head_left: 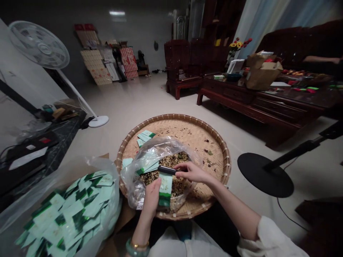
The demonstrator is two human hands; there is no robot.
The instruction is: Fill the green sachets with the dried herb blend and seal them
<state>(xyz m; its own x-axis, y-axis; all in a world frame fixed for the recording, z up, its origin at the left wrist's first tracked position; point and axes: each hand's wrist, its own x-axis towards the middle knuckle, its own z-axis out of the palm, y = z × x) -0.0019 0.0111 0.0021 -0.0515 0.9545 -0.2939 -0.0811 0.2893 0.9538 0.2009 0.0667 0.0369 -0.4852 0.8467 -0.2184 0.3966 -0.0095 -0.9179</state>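
A round woven bamboo tray point(199, 139) lies in front of me, scattered with dried bits of leaf and petals. On it sits a transparent plastic bag point(142, 185) holding a mix of dried grains and herbs point(175, 185). My left hand point(151, 198) grips a green-and-white packet point(165, 189) upright at the bag's mouth. My right hand point(193, 172) pinches a short black cylindrical object point(166, 170), whose tip touches the packet's top. Several loose packets point(146, 137) lie on the tray behind the bag. Many more fill a plastic-lined bag point(69, 210) at lower left.
A cardboard box point(118, 221) lies under the lower-left bag. A white standing fan point(40, 44) is at left, a black round stand base point(265, 175) at right. A dark wooden table point(254, 92) holds boxes and clutter; a co-worker's arm point(320, 59) is beyond it.
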